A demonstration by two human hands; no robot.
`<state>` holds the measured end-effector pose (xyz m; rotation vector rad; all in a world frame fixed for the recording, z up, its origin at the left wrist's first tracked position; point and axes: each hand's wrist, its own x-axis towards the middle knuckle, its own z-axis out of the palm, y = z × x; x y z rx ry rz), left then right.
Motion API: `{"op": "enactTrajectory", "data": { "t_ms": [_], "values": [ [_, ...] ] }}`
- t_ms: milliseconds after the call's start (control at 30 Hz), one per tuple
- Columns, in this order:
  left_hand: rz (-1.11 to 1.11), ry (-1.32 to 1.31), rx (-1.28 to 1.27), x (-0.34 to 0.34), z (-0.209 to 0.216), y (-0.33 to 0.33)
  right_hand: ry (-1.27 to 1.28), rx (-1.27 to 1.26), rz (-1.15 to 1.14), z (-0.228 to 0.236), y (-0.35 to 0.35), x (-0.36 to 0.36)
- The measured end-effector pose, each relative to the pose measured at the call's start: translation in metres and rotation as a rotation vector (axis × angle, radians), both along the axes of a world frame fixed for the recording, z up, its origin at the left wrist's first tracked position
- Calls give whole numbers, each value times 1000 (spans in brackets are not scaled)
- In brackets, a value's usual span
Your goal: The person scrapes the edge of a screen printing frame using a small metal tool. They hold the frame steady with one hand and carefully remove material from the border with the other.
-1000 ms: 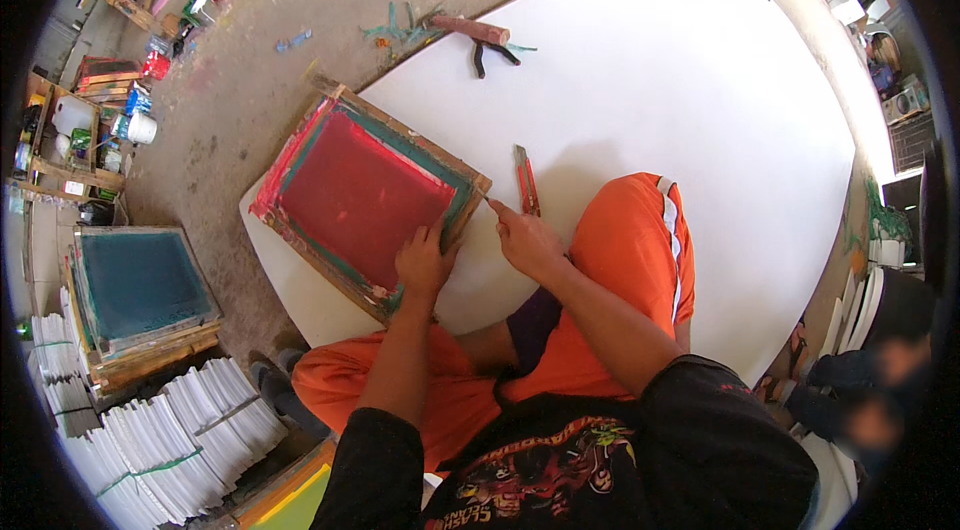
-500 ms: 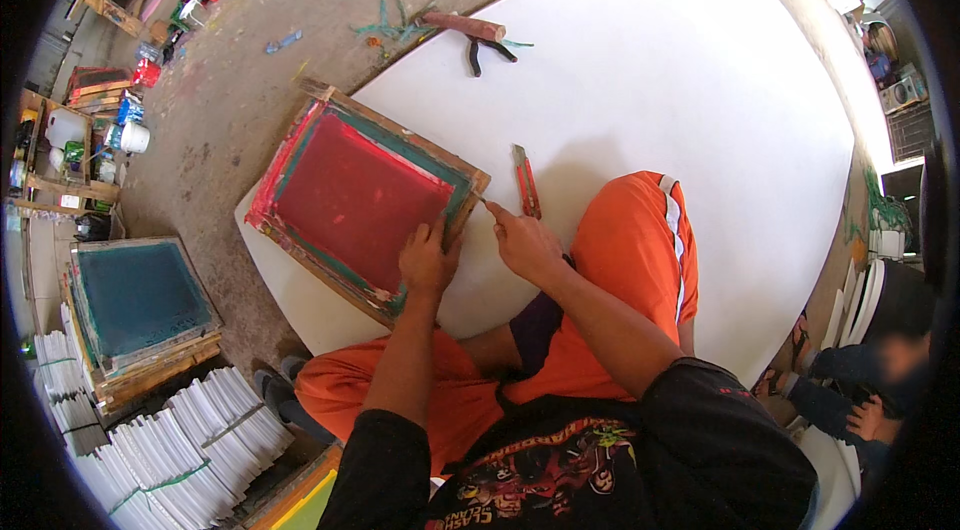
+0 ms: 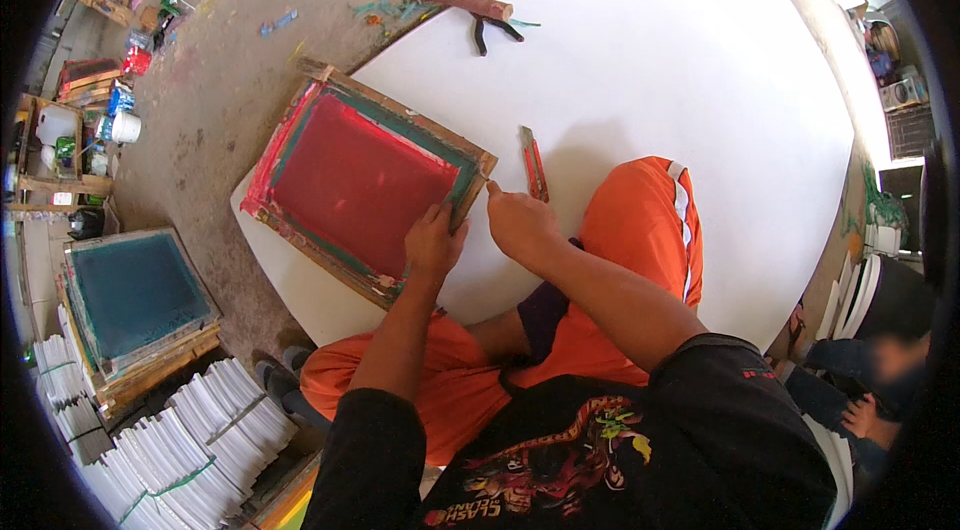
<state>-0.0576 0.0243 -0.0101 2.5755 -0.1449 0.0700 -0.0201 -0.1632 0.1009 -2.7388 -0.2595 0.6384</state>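
A wooden-framed screen-printing frame with red mesh and a green border lies tilted on the white board in front of me. My left hand grips its near right edge, the fingers resting on the mesh side. At the frame's right corner my right hand is closed around a slim tool, whose thin tip points at the wood; the rest is hidden in the fist. Just beyond that hand lies a red utility knife on the board, touched by neither hand.
Black-handled pliers and a brownish roll lie at the board's far edge, near green strips. On the left stand a stack of frames and bundled white sheets. A person sits at the right.
My right hand and the tool tip have shifted slightly up along the frame's corner. The left hand still holds the edge. The whole view has tilted a little.
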Motion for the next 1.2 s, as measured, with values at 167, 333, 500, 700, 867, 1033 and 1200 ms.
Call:
{"op": "enactTrajectory", "data": {
  "t_ms": [167,333,500,700,867,1033,1200],
  "values": [
    [-3,17,12,1,0,0,35,286,-127,-24,-13,-2],
    [-1,38,26,3,-3,0,37,351,-140,-31,-20,-1],
    [4,-10,16,4,-1,0,90,197,-126,-22,-17,-6],
    [-1,32,44,4,5,-1,24,420,-178,-66,-27,-12],
    [17,48,52,2,9,-2,47,329,-138,-47,-23,-11],
    [7,46,36,3,4,-2,19,225,-109,-45,-14,-10],
    [13,41,58,4,3,-4,-21,516,-231,-74,-20,-16]
  ]
}}
